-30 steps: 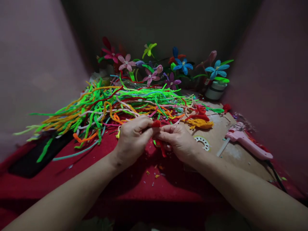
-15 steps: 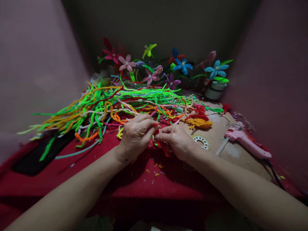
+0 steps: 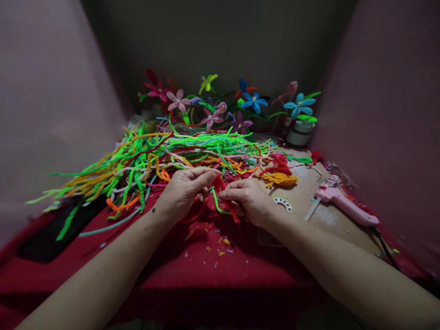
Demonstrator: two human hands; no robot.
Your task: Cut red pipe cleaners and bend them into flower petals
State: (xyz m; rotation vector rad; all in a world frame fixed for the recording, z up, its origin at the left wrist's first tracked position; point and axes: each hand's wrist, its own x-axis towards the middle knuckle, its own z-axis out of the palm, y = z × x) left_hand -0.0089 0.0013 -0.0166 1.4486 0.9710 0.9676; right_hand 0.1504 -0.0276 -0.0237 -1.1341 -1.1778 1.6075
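My left hand and my right hand meet over a red cloth, both pinched on a red pipe cleaner that bends between the fingertips. A thin green pipe cleaner curls just below the red one. Behind the hands lies a big loose heap of pipe cleaners, mostly bright green, with orange, yellow, red and white ones mixed in.
Finished pipe-cleaner flowers stand along the back, some in a white pot. A pink glue gun lies at the right on a brown board. A small yellow bundle and a white ring-shaped piece lie near my right hand. Small clippings dot the cloth.
The red pipe cleaner sat as a small red tip between my fingertips; now a longer bent stretch shows. Both hands have shifted slightly left and the view has tipped up a little.
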